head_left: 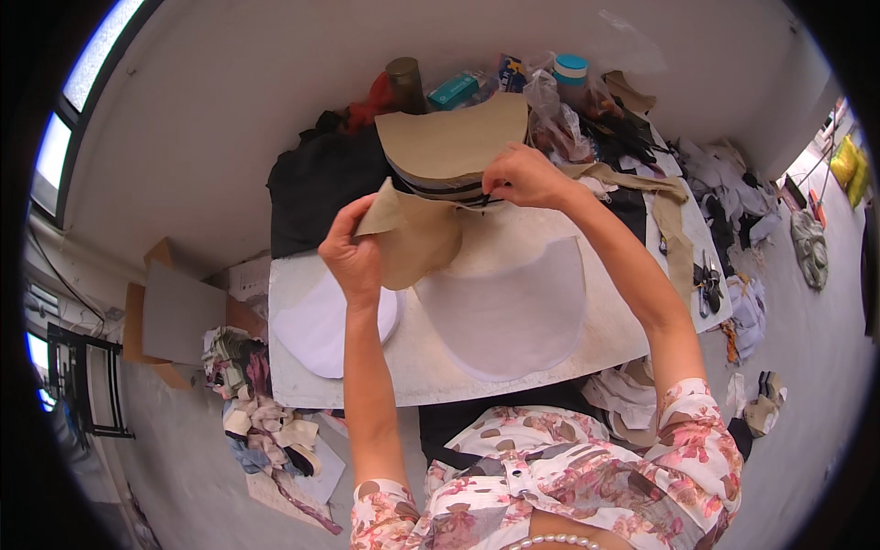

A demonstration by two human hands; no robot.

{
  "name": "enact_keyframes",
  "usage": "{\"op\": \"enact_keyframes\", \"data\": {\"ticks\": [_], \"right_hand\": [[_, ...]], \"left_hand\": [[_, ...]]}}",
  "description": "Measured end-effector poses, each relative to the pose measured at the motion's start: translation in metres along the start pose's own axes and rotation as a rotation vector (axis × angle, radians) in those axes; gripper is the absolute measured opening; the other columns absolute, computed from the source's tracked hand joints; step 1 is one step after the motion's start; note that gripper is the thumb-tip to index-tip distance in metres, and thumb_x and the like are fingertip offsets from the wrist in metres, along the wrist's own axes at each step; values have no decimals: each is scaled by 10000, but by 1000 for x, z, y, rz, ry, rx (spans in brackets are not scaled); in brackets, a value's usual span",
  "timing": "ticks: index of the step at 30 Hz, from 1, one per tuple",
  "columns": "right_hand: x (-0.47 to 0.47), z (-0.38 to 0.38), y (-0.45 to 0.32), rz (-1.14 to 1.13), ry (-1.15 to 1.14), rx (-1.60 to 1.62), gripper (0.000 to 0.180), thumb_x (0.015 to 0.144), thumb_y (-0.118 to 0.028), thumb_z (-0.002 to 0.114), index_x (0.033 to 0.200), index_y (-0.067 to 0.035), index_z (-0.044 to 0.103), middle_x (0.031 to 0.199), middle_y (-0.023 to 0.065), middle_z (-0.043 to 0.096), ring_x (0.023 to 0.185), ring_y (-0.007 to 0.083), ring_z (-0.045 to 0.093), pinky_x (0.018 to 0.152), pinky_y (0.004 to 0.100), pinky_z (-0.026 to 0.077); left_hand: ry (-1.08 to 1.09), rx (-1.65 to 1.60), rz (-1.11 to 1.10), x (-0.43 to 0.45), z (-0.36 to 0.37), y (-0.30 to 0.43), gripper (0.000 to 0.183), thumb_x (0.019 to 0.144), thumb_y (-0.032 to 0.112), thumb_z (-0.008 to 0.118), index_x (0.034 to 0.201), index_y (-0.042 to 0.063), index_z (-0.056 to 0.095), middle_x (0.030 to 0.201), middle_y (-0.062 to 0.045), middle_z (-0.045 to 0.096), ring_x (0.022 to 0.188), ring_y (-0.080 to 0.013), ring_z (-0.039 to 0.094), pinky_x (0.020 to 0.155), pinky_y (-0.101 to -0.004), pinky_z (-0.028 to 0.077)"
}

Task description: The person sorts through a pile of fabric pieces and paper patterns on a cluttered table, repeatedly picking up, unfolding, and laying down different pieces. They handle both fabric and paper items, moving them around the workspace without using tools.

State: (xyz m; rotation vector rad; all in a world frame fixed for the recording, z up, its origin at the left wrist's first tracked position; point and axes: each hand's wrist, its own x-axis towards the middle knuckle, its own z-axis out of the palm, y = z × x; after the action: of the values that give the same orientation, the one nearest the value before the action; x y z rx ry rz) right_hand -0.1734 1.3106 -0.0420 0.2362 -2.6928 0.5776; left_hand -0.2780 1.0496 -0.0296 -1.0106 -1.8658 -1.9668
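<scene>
My left hand (pixel 352 249) grips a khaki fabric piece (pixel 421 240) by a folded-over corner and raises it off the table. The piece's far edge stretches right to my right hand (pixel 519 177), whose fingers are pinched at that edge. A small dark item shows under those fingertips; what it is, I cannot tell. Just beyond lies a stack of curved fabric pieces (pixel 454 137), khaki on top with dark and grey layers below. Nearer me, a pale grey-white curved piece (pixel 509 316) lies flat, and white rounded pieces (pixel 309 330) are partly behind my left forearm.
Black fabric (pixel 330 185) covers the table's (pixel 426 381) back left. Along the wall stand a lidded canister (pixel 405 86), a teal box (pixel 454 91) and a blue-lidded jar (pixel 570 69). Scissors (pixel 711 285) lie near the right edge. A cardboard box (pixel 182 313) and fabric scraps (pixel 275 433) are on the left.
</scene>
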Motion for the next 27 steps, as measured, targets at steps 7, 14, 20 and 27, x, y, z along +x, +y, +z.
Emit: {"op": "enact_keyframes", "data": {"ticks": [7,14,20,27], "right_hand": [[-14,2,-51,-39,264,185,524,746,-200,755,1215,-70,561,1187,123,601,1120,305,547,959,376,434],[23,70,-82,147,181,221,173,738,-157,635,889,-72,645,869,132,662,837,313,623,689,413,474],[-25,79,-58,226,41,429,169,765,-142,654,916,-72,675,832,106,675,794,267,638,696,361,489],[-86,45,-40,363,322,987,158,902,-140,592,954,-11,668,836,-30,633,795,64,558,717,234,454]], "left_hand": [[-107,40,-28,-7,-8,18,238,814,-95,562,1002,0,673,921,-25,692,848,-96,627,794,-227,485],[-263,186,125,-2,-4,60,288,765,-123,540,986,1,677,872,-45,697,803,-97,636,749,-215,489],[-132,139,127,-5,-25,68,238,802,-114,570,985,-3,674,872,-22,686,795,-72,612,731,-198,478],[116,-139,-139,-21,-56,54,178,936,144,612,1028,2,668,922,-7,670,832,-44,581,779,-193,444]]}}
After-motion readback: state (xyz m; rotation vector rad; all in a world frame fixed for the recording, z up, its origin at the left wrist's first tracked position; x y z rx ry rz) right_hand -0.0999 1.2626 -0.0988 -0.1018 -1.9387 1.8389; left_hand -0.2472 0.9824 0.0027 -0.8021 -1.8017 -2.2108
